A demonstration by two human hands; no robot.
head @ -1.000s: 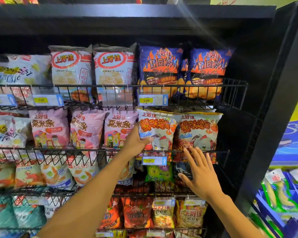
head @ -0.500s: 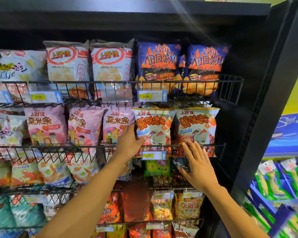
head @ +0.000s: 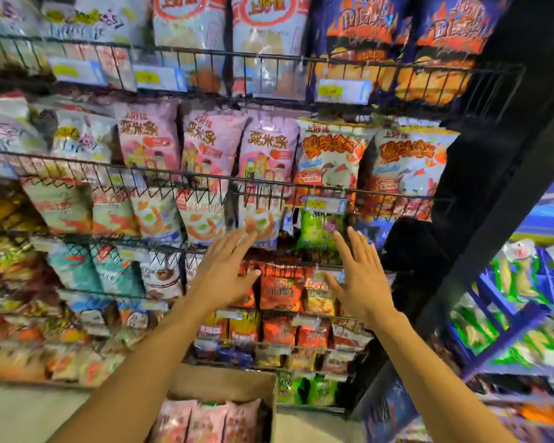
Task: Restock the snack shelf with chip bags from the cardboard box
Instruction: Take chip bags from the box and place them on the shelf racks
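Note:
A black wire snack shelf [head: 301, 187] fills the view, its tiers packed with chip bags. Two white-and-orange crab-print bags [head: 330, 158] stand at the right end of the second tier, beside pink bags [head: 266, 148]. My left hand [head: 224, 276] and my right hand [head: 359, 279] hover in front of the lower tiers, fingers spread, holding nothing and touching no bag. Below them an open cardboard box [head: 263, 388] sits on the floor with several pink chip bags [head: 205, 420] standing inside it. The whole frame is motion-blurred.
A black upright post [head: 493, 219] ends the shelf on the right. Beyond it a blue rack [head: 509, 321] holds green and yellow packets. Price tags [head: 325, 204] clip to the wire rails. Pale floor [head: 29, 410] shows at lower left.
Both hands have left the crab-print bags on the second tier and dropped lower, now spread and empty. The view has tilted down, bringing the cardboard box into sight.

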